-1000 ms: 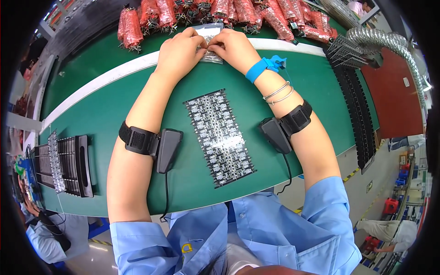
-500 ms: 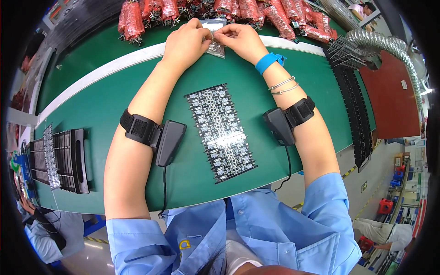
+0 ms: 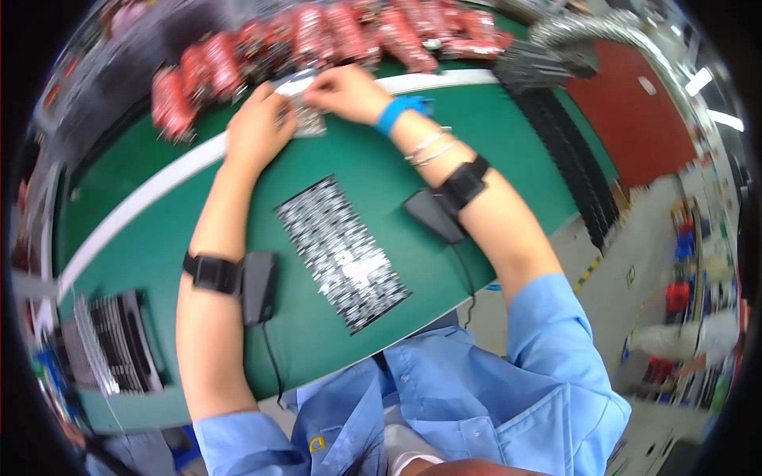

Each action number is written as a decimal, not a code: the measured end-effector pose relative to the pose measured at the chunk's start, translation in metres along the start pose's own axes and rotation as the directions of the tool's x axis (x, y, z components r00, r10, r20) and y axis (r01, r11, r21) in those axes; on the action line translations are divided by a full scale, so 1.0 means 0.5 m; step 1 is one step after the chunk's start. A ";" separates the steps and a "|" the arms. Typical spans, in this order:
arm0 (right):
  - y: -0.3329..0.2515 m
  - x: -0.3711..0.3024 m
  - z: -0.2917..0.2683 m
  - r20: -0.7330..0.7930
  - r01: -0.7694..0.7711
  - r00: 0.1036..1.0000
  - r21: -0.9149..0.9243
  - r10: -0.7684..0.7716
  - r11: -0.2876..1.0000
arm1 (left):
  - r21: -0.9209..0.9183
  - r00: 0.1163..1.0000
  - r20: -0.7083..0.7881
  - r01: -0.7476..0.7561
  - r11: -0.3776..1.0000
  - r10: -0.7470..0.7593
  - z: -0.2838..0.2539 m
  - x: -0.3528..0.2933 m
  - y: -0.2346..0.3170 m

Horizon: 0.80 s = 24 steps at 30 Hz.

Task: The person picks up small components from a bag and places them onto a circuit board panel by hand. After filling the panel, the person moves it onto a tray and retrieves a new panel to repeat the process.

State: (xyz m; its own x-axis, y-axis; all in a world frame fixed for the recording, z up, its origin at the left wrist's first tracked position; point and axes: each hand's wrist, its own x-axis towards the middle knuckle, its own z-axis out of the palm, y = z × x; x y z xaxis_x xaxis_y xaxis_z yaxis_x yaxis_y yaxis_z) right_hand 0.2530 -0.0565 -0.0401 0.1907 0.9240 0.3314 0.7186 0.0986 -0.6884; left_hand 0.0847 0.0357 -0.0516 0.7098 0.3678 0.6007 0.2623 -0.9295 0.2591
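Both hands are at the far side of the green work table, on a small clear plastic bag (image 3: 308, 120) with greyish contents too blurred to name. My left hand (image 3: 260, 127) has its fingers curled closed on the bag's left side. From the right, my right hand (image 3: 347, 91) pinches at the bag's upper part, thumb and forefinger together. Nearer to me, between my forearms, a panel of small circuit boards (image 3: 343, 254) lies flat and slightly tilted, with a bright glare on its lower half.
Red-wrapped bundles (image 3: 313, 36) line the far edge behind a white strip (image 3: 143, 194). A black slotted rack (image 3: 119, 341) stands at the left, a long black rail (image 3: 567, 151) at the right. A silver duct (image 3: 587, 28) curves at the upper right. Cables hang from both forearm devices.
The whole view has shifted and turned, with the table contents sliding left, and the picture is blurred. Both hands stay at the bag; the circuit board panel lies as before.
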 end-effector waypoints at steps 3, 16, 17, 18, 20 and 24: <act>-0.035 -0.011 0.012 -0.031 0.000 1.000 -0.082 -0.003 0.997 | -0.032 0.999 0.049 0.004 0.999 -0.003 -0.002 -0.015 -0.024; -0.062 -0.189 -0.006 0.174 -0.070 0.985 0.342 0.010 0.937 | 0.104 0.976 0.188 -0.131 0.986 0.110 -0.002 0.020 -0.011; -0.055 -0.185 -0.004 0.178 -0.080 0.984 0.397 0.009 0.914 | 0.128 0.973 0.198 -0.147 0.981 0.120 -0.001 0.023 -0.011; -0.048 -0.182 -0.002 0.182 -0.090 0.983 0.451 0.007 0.888 | 0.151 0.969 0.208 -0.164 0.975 0.131 0.000 0.025 -0.010; -0.039 -0.178 0.004 0.166 -0.055 0.986 0.425 -0.018 0.903 | 0.147 0.965 0.209 -0.188 0.971 0.156 -0.001 0.029 -0.016; -0.037 -0.174 0.009 0.159 0.008 0.985 0.369 -0.072 0.929 | 0.135 0.959 0.223 -0.206 0.969 0.173 -0.011 0.029 -0.019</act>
State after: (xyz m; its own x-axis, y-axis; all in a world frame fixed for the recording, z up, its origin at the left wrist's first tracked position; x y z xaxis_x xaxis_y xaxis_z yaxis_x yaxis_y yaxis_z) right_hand 0.2202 -0.1374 -0.0590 0.0295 0.9615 0.2732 0.4228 0.2357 -0.8750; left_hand 0.0891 0.0501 -0.0412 0.8722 0.1866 0.4522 0.1966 -0.9802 0.0253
